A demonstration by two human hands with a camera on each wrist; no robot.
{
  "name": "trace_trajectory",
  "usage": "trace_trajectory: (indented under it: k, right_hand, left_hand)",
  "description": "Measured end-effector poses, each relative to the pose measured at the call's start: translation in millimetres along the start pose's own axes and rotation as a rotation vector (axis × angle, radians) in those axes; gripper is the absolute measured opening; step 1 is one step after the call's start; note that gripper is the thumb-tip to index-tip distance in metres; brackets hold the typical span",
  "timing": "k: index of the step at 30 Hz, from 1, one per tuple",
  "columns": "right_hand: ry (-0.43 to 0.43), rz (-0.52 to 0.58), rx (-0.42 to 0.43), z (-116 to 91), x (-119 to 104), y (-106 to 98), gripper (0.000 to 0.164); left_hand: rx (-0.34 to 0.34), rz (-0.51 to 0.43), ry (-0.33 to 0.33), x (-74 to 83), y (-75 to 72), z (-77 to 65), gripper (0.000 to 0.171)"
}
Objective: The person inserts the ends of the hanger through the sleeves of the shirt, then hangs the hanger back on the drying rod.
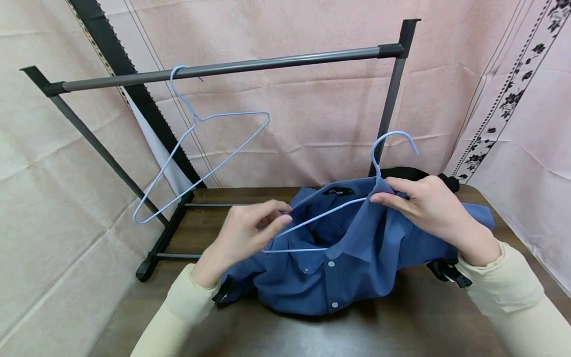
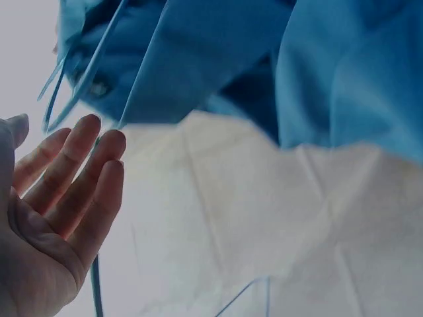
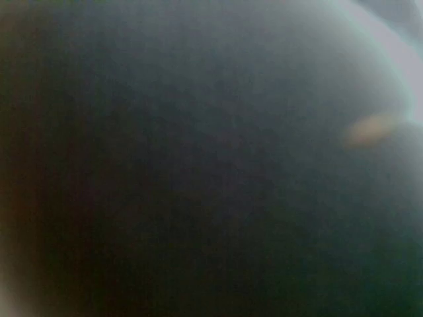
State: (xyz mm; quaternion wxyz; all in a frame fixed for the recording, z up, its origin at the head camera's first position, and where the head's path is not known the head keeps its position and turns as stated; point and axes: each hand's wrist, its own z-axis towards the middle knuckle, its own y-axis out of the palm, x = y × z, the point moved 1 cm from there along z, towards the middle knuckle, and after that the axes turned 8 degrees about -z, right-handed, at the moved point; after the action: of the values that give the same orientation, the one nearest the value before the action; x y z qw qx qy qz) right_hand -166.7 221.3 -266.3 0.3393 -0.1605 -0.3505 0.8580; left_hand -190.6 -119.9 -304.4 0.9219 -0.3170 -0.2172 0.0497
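Observation:
A blue button-up shirt (image 1: pixel 330 277) lies bunched on the table. A light-blue wire hanger (image 1: pixel 394 134) is partly inside it, its right shoulder under the collar. My right hand (image 1: pixel 428 208) pinches the shirt's collar just beside the hanger's neck, hook pointing up. My left hand (image 1: pixel 250 230) is at the shirt's left side, fingers close by the hanger's other end, which sticks out of the neck opening. In the left wrist view this hand's fingers (image 2: pixel 86 172) are loosely extended below the shirt fabric, gripping nothing. The right wrist view is dark and blurred.
A dark metal clothes rack (image 1: pixel 276 62) stands behind the shirt on the brown table (image 1: pixel 214 317). Another light-blue wire hanger (image 1: pixel 223 114) hangs on the left part of its rail. Black cloth (image 1: pixel 406 172) lies behind the right hand. Pale pink curtains (image 1: pixel 321 124) surround the table.

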Motion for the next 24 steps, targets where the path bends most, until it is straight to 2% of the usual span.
trace_trajectory:
  k: [3, 6, 8, 10, 14, 16, 20, 24]
  right_hand:
    - [0.004, 0.004, 0.008, -1, 1, -1, 0.042]
    - [0.007, 0.012, 0.02, -1, 1, -2, 0.042]
    - [0.009, 0.015, 0.032, -1, 0, -2, 0.043]
    - [0.013, 0.021, 0.045, -1, 0, -2, 0.043]
    - [0.021, 0.023, 0.073, -1, 0, -1, 0.043]
    - [0.023, 0.016, 0.084, -1, 0, 0, 0.044]
    - [0.027, -0.01, 0.103, 0, 1, 0, 0.047]
    - [0.021, -0.04, 0.121, 2, 2, 0, 0.048]
  left_hand:
    - [0.063, -0.008, -0.049, -2.8, -14.4, 0.6, 0.016]
    - [0.081, -0.054, -0.161, -10.3, -23.9, -0.8, 0.011]
    - [0.046, -0.124, -0.255, -17.4, -25.8, -3.6, 0.012]
    - [-0.019, -0.213, -0.341, -25.8, -23.5, -8.2, 0.014]
    - [-0.163, -0.355, -0.456, -37.9, -12.9, -20.3, 0.017]
    - [-0.21, -0.409, -0.494, -40.2, -7.3, -25.2, 0.019]
    - [-0.251, -0.477, -0.561, -40.2, 3.4, -31.2, 0.027]
    - [-0.251, -0.511, -0.597, -37.8, 15.5, -35.9, 0.035]
